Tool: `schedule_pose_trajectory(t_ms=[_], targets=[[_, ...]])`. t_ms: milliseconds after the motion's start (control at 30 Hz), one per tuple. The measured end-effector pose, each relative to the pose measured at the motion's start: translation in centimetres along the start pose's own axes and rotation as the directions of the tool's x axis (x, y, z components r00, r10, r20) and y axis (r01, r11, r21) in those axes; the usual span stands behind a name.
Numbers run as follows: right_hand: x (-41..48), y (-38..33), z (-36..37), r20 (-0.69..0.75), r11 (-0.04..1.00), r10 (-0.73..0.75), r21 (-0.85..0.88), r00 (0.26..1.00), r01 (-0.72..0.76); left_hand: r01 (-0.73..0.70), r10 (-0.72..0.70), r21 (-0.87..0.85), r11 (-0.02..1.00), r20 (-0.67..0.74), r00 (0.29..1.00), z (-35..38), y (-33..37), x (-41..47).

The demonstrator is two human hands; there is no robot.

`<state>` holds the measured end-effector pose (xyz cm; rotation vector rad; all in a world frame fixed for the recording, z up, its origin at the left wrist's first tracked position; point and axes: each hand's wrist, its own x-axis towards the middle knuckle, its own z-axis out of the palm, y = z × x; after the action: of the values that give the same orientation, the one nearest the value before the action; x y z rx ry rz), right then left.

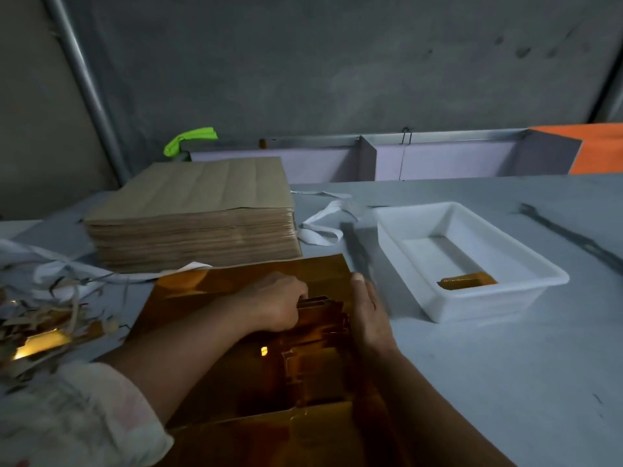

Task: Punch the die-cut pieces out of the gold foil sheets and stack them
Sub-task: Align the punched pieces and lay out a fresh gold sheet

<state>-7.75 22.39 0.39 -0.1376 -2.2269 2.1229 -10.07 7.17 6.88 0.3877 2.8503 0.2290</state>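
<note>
A gold foil sheet (pixel 215 298) lies flat on the table in front of me. My left hand (pixel 276 303) has its fingers curled round a bunch of punched-out gold pieces (pixel 323 318) on the sheet. My right hand (pixel 369 311) lies flat with straight fingers against the right edge of those pieces. A small stack of gold pieces (pixel 467 281) sits in the near corner of a white plastic tray (pixel 414 237) to the right.
A tall stack of brown-backed sheets (pixel 195 214) stands behind the foil sheet. Paper and foil scraps (pixel 43 318) pile up at the left. White strips (pixel 323 224) lie between the stack and tray. Metal rails and an orange board (pixel 593 146) line the back.
</note>
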Motion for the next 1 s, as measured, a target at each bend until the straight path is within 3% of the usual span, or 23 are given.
schedule_pose_trajectory(t_ms=[167, 267, 400, 533, 600, 633, 700, 767, 867, 1000], targets=[[0.0, 0.1, 2.3, 0.264, 0.98, 0.094, 0.146, 0.96, -0.137, 0.014, -0.014, 0.004, 1.0, -0.002, 1.0, 0.6, -0.7, 0.3], [0.3, 0.2, 1.8, 0.238, 0.975, 0.117, 0.159, 0.964, -0.158, 0.016, -0.016, -0.002, 1.0, -0.027, 0.999, 1.0, -1.1, 0.5], [0.4, 0.5, 2.1, 0.31, 0.988, 0.123, -0.123, 0.943, -0.089, 0.012, -0.017, -0.036, 0.999, -0.127, 0.992, 1.3, -1.2, 0.8], [1.1, 0.4, 1.7, 0.172, 0.993, 0.108, -0.074, 0.979, -0.096, -0.003, -0.058, -0.257, 0.966, -0.23, 0.972, -0.4, -2.2, 0.4], [1.7, 0.8, 0.9, 0.056, 0.994, 0.097, -0.045, 0.994, -0.095, -0.051, -0.17, -0.518, 0.854, -0.371, 0.913, -0.8, -3.5, 0.1], [1.9, 1.0, 0.6, 0.025, 0.995, 0.097, -0.03, 0.995, -0.096, -0.088, -0.264, -0.673, 0.735, -0.402, 0.877, -0.6, -4.2, 0.0], [2.0, 1.4, 0.6, 0.001, 0.996, 0.09, -0.02, 0.996, -0.09, -0.125, -0.416, -0.894, 0.431, -0.32, 0.851, 0.9, -5.2, 0.1], [1.7, 1.8, 1.1, -0.004, 0.997, 0.076, -0.032, 0.997, -0.076, -0.082, -0.482, -0.966, 0.246, -0.195, 0.854, 3.1, -5.3, 0.3], [1.3, 2.7, 1.9, 0.0, 0.996, 0.023, -0.085, 1.0, -0.023, -0.073, -0.526, -0.993, 0.088, -0.109, 0.844, 5.3, -4.5, 0.6], [0.6, 2.6, 2.4, -0.024, 0.987, -0.058, -0.149, 0.998, 0.054, -0.054, -0.486, -0.999, 0.003, -0.049, 0.873, 6.2, -2.8, 0.8]])
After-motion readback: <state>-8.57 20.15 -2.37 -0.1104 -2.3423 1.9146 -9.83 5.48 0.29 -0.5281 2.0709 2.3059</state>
